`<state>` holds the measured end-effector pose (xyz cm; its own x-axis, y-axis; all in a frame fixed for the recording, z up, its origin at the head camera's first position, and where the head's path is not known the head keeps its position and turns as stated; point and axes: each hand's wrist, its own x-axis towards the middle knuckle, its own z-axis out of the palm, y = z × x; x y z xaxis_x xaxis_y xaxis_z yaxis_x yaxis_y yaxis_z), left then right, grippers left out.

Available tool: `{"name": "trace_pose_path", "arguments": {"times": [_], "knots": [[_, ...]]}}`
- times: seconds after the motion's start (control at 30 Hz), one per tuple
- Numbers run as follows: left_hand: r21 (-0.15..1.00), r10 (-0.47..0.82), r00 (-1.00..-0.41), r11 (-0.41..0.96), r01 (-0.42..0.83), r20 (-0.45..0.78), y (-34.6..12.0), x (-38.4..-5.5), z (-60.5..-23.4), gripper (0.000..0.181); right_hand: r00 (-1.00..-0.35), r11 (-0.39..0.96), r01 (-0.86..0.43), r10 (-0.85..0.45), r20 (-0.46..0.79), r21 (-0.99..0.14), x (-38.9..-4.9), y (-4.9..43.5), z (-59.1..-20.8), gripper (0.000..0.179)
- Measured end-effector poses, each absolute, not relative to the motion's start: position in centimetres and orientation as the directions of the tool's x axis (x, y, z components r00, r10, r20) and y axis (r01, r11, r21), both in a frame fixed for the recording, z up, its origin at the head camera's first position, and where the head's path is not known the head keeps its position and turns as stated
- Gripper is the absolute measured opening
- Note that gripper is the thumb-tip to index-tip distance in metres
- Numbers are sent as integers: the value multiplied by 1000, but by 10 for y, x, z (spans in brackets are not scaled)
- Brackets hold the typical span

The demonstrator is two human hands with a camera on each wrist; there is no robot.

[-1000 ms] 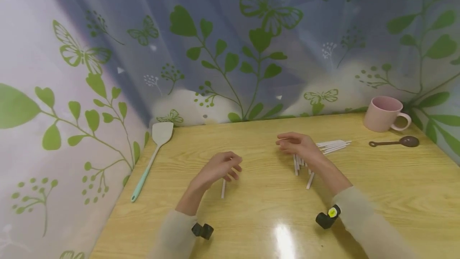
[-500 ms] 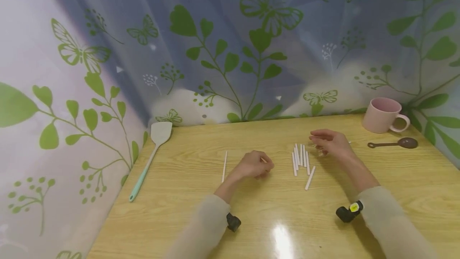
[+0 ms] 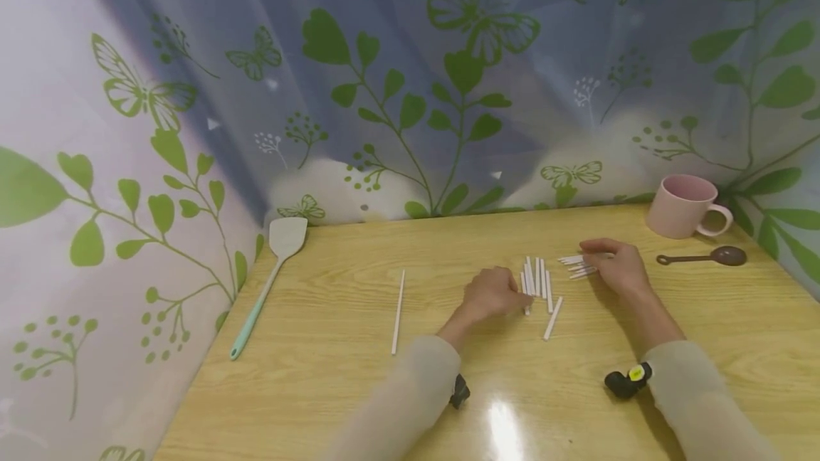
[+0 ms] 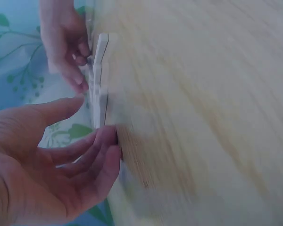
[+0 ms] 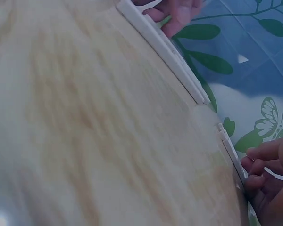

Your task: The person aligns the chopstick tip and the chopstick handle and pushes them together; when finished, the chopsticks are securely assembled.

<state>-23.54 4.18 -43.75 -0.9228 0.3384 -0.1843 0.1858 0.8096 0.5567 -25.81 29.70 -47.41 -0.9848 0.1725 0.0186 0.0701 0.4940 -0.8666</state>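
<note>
My left hand (image 3: 493,294) reaches in low from the left, its fingertips at the left edge of a row of short white sticks (image 3: 537,277). In the left wrist view, the thumb of that hand (image 4: 61,165) stands apart from the loosely bent fingers, which come right up to the sticks (image 4: 100,101). A second bunch of white sticks (image 3: 576,265) lies to the right, crosswise to the first. Over its right end is my right hand (image 3: 618,269), hiding part of it. I cannot tell whether its bent fingers (image 5: 255,181) grip these sticks.
One longer white stick (image 3: 398,311) lies alone on the left of the wooden table (image 3: 320,404). Beyond it rests a spatula (image 3: 269,283) with a green handle. A pink mug (image 3: 682,206) and a brown spoon (image 3: 705,255) are at the back right. Patterned curtain (image 3: 397,91) closes the far side.
My left hand has moved right, from over the lone stick to the first row of sticks. My right hand has moved right, off that row to the second bunch.
</note>
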Motion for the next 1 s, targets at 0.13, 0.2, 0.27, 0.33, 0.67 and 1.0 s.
{"name": "trace_pose_path", "arguments": {"times": [0.13,0.2,0.27,0.33,0.67,1.0], "knots": [[458,306,-937,866,200,-170,55,-235,-439,59,-982,505,78,188,21,-860,-259,297,-477,36],[415,289,-945,887,204,-152,59,-234,-440,55,-982,518,77,188,26,-852,-260,297,-477,35],[394,284,-949,895,210,-140,61,-233,-441,48,-982,543,64,182,43,-838,-260,297,-477,33],[387,286,-951,895,220,-119,61,-231,-440,41,-982,568,45,178,70,-822,-259,297,-476,31],[408,283,-954,886,218,-104,56,-231,-437,38,-978,635,4,165,130,-772,-260,295,-477,25],[525,257,-952,840,135,-167,44,-232,-434,5,-986,621,-9,127,112,-784,-259,295,-476,29]]}}
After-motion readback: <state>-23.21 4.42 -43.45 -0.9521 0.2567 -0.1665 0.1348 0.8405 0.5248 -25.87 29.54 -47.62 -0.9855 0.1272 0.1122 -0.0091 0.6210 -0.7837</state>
